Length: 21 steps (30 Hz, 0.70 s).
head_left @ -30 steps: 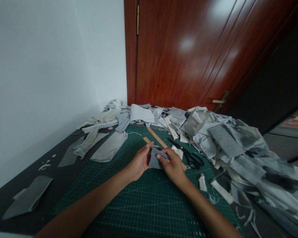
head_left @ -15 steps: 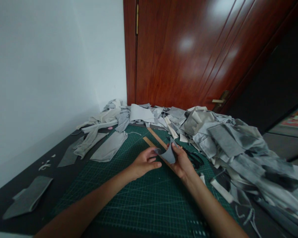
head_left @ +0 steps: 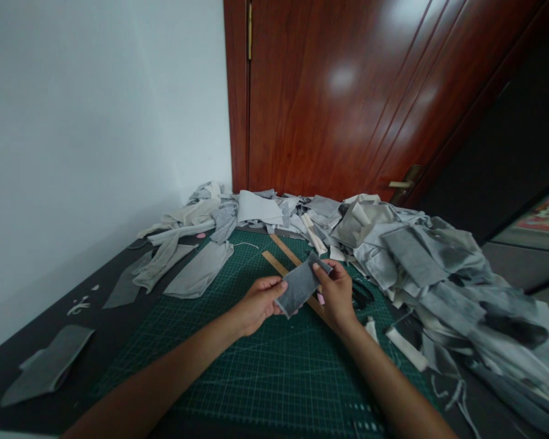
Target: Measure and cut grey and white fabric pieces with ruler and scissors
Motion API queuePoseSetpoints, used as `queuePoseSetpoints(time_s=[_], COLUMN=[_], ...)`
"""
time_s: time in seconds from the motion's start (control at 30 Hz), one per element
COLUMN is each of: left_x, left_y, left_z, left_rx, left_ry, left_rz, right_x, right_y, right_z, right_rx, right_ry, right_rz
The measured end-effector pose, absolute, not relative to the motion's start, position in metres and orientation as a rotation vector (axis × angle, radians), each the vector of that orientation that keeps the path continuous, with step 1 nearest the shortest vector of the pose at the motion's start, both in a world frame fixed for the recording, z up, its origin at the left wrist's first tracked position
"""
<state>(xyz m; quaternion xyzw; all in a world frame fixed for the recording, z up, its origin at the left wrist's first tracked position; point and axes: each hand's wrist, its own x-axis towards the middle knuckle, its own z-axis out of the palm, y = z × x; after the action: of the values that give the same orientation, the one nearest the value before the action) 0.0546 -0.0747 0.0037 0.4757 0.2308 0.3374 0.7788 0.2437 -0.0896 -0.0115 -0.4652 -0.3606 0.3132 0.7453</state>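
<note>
A small grey rectangular piece of fabric (head_left: 298,285) is stretched between my two hands, tilted above the cutting mat. My left hand (head_left: 260,303) pinches its left end, thumb on top. At the upper right end, my right hand (head_left: 337,292) grips it with the thumb on the near face. Two wooden rulers (head_left: 285,249) lie on the green cutting mat (head_left: 256,378) beneath and beyond the fabric. Just right of my right hand are black-handled scissors (head_left: 362,295), partly hidden. A small pink thing (head_left: 321,299) shows beside the right hand; its kind is unclear.
A large heap of grey and white fabric scraps (head_left: 416,256) lines the back and right of the table. More pieces lie at left, including a folded grey one (head_left: 50,364). A white wall (head_left: 96,122) and wooden door (head_left: 320,97) stand behind.
My left hand has closed on the fabric's left end. The piece, curled in my right hand before, is now spread flat between both hands.
</note>
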Motion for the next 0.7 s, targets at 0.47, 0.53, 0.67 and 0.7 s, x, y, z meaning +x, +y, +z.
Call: queuePoseSetpoints(time_s=[0.47, 0.53, 0.67, 0.7], left_x=[0.050, 0.049, 0.048, 0.047], left_y=[-0.063, -0.063, -0.061, -0.060], left_z=[0.014, 0.016, 0.017, 0.016], left_rx=[0.613, 0.574, 0.527, 0.532], left_ry=[0.560, 0.563, 0.559, 0.545], left_rz=[0.801, 0.799, 0.766, 0.752], right_x=[0.233, 0.232, 0.229, 0.228], right_y=[-0.114, -0.116, -0.119, -0.119], right_z=[-0.001, 0.001, 0.003, 0.003], right_rx=[-0.934, -0.901, -0.838, -0.831], right_ry=[-1.927, -2.011, -2.138, -2.158], right_rz=[-0.105, -0.133, -0.173, -0.173])
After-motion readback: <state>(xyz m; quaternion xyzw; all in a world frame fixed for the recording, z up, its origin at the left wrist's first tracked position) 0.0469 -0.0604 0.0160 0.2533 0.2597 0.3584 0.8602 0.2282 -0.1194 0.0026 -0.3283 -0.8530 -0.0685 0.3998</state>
